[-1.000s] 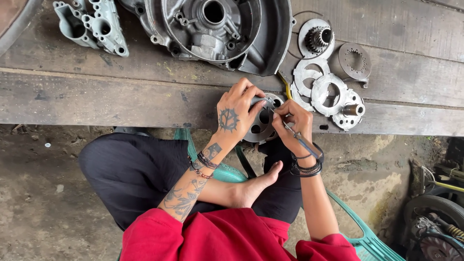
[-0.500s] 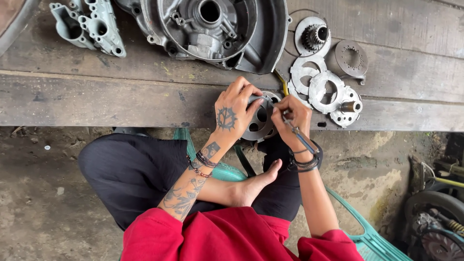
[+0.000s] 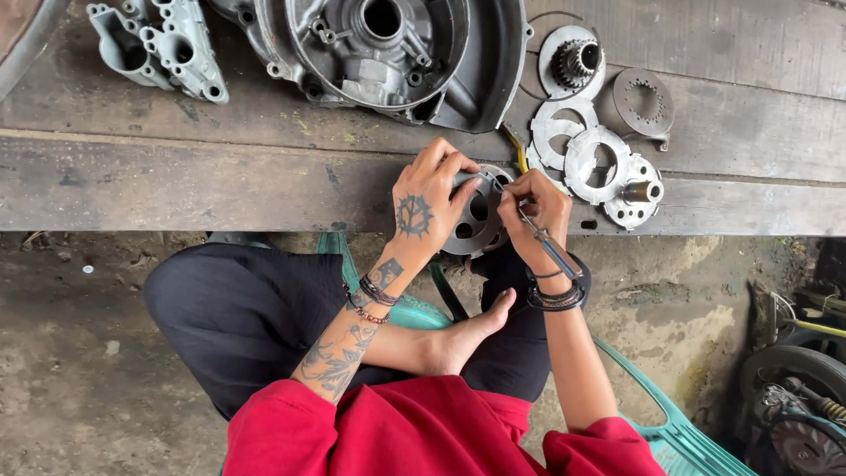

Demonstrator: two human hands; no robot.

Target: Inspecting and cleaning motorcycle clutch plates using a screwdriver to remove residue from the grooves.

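Note:
My left hand [image 3: 430, 201] grips a round metal clutch hub with holes [image 3: 476, 220], held at the front edge of the wooden workbench [image 3: 220, 181]. My right hand [image 3: 533, 207] holds a small screwdriver [image 3: 545, 244] with its tip against the top of the hub. Both hands touch the part. The hub's near rim is partly hidden by my fingers. Just right of my hands lie several flat metal plates [image 3: 599, 159] and a toothed disc [image 3: 643, 101].
A large engine case cover [image 3: 397, 53] lies at the bench's back middle, and a smaller grey casting [image 3: 154, 48] at the back left. A geared plate [image 3: 573, 62] sits at the back right. I sit on a green plastic chair [image 3: 679, 432]. Machine parts stand on the floor at right [image 3: 793, 397].
The view has shifted slightly. My hands stay on the hub, with the screwdriver working at its top edge; nothing was let go.

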